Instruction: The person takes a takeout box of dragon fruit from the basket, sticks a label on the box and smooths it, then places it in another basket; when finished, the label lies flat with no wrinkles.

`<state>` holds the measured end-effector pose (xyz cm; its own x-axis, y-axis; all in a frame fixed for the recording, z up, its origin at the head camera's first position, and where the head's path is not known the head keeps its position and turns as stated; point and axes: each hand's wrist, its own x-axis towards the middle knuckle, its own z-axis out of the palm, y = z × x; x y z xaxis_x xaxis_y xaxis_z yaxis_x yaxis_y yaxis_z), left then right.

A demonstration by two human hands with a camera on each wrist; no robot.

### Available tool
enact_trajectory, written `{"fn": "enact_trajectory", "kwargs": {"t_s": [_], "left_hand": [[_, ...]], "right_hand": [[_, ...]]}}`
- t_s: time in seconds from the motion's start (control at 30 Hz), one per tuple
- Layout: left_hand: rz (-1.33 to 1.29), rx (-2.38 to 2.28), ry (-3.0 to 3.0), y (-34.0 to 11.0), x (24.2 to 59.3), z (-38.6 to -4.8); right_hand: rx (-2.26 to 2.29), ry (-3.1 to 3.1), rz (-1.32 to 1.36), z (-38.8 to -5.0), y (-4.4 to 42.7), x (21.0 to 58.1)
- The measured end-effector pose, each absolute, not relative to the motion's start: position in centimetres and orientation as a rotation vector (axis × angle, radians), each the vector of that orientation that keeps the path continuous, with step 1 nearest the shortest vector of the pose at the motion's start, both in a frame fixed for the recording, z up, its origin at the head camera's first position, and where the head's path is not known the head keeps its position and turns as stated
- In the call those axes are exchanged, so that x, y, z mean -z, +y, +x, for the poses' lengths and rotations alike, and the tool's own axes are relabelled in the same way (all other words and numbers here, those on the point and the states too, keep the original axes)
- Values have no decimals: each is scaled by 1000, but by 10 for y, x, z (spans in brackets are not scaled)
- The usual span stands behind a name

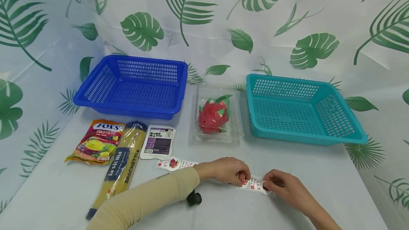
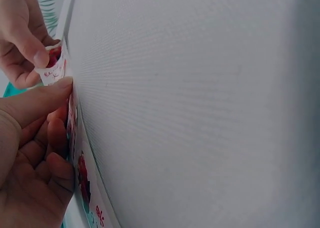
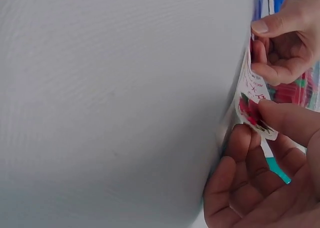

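1. Item in hand: a strip of printed fruit labels (image 1: 256,184) runs along the near part of the table (image 1: 236,212). One stretch passes from sight behind the left wrist; another shows beyond it, near the purple-and-white packet (image 1: 158,143).

2. Left hand (image 1: 228,171): grasping. Thumb and fingers pinch the strip inward of its end, apparently to steady the backing.

3. Right hand (image 1: 289,189): grasping. Thumb and fingertips pinch the end label (image 3: 252,113), the thumb on the printed face. The hold at the extremity seems chosen for control of that edge. Whether the label is parting from its backing cannot be determined.

4. The hands are near each other but apart, with a short printed length exposed between them; this spacing likely limits sagging.

5. Beyond the hands, a clear container (image 1: 236,116) holds a red fruit (image 1: 212,116). It stands between the blue basket (image 1: 137,111) and the teal basket (image 1: 306,138), within easy reach.

6. At left, the candy bag (image 1: 98,143) and spaghetti pack (image 1: 121,166) lie beside the packet, presumably set aside from the working area.
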<state>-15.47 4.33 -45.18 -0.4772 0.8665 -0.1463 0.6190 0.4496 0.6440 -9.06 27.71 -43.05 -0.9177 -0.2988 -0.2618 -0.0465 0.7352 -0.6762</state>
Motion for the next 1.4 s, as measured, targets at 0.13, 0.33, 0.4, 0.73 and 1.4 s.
{"fn": "enact_trajectory", "kwargs": {"t_s": [0.13, 0.33, 0.4, 0.73, 1.4], "left_hand": [[1255, -722, 2238, 43, 451, -155], [1245, -733, 2229, 43, 450, -155], [1247, -732, 2235, 42, 450, -155], [1172, -926, 2175, 40, 449, -157], [1159, -1230, 2001, 41, 440, -155]], "right_hand": [[1018, 2570, -257, -91, 280, 427], [1001, 2580, -189, -94, 282, 424], [985, 2586, -201, -96, 281, 423], [997, 2546, -323, -105, 281, 412], [1205, 2269, -478, -113, 282, 401]]}}
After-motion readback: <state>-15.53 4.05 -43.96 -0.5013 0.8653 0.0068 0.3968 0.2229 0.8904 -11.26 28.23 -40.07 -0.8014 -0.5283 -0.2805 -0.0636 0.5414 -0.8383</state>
